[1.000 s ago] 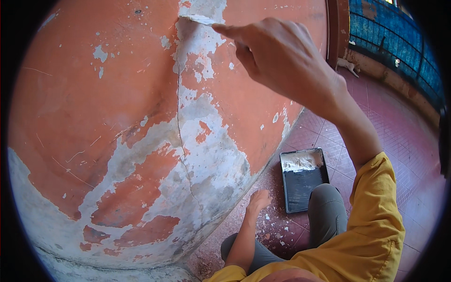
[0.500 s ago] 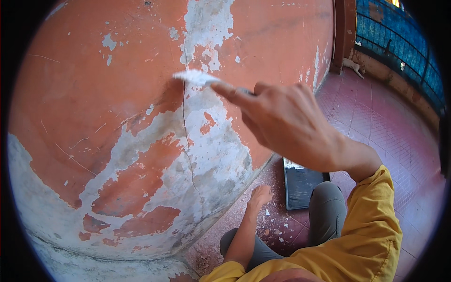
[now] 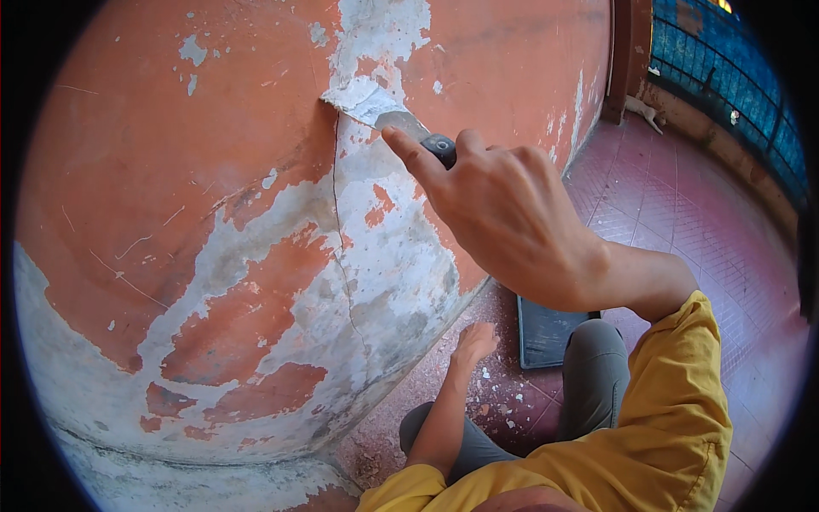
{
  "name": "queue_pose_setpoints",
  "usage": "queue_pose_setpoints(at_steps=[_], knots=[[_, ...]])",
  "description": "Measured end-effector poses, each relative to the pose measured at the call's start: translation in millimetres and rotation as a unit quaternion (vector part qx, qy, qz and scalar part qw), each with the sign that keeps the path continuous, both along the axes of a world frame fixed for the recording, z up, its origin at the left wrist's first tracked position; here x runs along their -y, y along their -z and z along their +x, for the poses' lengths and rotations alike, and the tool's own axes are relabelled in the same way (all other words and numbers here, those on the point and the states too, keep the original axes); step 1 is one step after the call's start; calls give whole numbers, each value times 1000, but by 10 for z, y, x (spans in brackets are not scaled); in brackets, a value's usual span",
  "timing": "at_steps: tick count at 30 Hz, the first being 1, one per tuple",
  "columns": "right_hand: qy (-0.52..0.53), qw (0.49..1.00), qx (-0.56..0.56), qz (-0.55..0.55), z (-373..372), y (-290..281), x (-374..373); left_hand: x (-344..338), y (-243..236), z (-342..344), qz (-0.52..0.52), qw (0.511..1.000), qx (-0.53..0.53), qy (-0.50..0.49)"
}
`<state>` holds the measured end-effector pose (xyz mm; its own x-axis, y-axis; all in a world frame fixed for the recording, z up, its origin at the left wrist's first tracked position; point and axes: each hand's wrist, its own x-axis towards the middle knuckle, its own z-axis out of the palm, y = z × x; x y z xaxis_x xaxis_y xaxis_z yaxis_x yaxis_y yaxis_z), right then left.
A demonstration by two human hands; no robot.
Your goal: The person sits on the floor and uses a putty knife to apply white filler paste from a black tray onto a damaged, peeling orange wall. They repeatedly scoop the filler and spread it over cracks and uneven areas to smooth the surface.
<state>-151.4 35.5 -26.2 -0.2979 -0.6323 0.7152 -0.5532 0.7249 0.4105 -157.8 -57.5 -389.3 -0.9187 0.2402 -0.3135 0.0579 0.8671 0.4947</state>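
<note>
While the right hand (image 3: 516,213) grasps a scraper (image 3: 401,122), I cannot tell whether the left hand (image 3: 475,342) is clenched. Right of it lies a black tray (image 3: 546,334).

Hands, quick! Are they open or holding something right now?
Left hand: looks curled; can't tell if it's fully closed or holding anything.
Right hand: closed, holding a scraper.
</note>
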Motion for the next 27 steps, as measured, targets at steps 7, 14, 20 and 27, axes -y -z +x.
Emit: queue_pose_setpoints(at_steps=[7, 14, 20, 27], knots=[[-104, 990, 44, -83, -188, -375, -157, 29, -15, 43, 0, 1000, -4, -6], [-42, 997, 40, -60, -56, -90, 26, 34, 1, 43, 3, 1000, -4, -1], [-47, 986, 147, -60, 114, -5, -130, 48, 2, 71, 8, 1000, -15, -8], [-83, 970, 18, -226, -425, -200, -103, 61, -65, 78, 7, 1000, -6, -8]])
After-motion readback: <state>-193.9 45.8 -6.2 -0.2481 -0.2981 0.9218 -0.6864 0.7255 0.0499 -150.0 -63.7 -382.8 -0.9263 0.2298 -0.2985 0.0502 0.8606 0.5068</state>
